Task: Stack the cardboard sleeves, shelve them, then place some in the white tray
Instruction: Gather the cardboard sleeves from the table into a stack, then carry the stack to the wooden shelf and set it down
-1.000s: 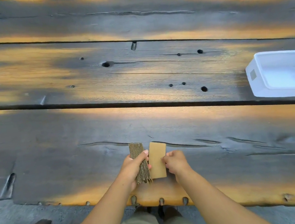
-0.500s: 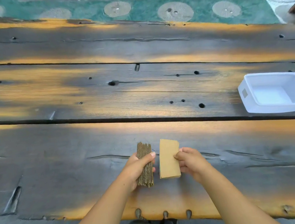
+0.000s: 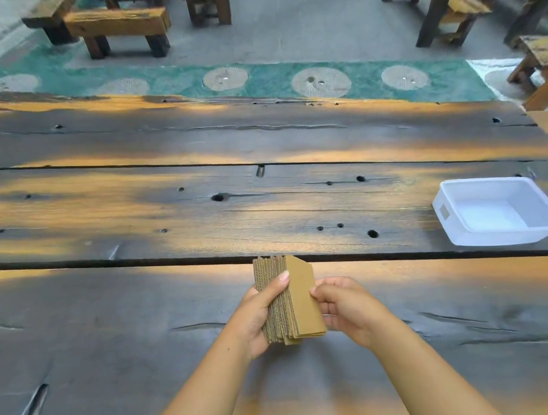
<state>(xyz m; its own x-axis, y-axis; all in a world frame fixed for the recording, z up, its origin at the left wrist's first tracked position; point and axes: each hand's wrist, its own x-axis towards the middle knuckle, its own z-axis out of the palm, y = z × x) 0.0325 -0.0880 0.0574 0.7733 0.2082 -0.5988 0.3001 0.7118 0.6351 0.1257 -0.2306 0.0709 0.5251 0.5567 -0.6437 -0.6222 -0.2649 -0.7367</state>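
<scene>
Both grips clamp the cardboard sleeves (image 3: 287,300); left hand (image 3: 261,315), right hand (image 3: 345,305) flanking.

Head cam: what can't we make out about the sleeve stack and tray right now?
- Sleeve count: stack edges too fine to count.
- Stack's left face: covered by the left hand.
- Right hand fingertips: behind the front sleeve.
- White tray label: too small to read.
- Shelf: not in frame.

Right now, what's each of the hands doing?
Left hand: closed around the stack of cardboard sleeves.
Right hand: gripping the front sleeve against the stack.
</scene>
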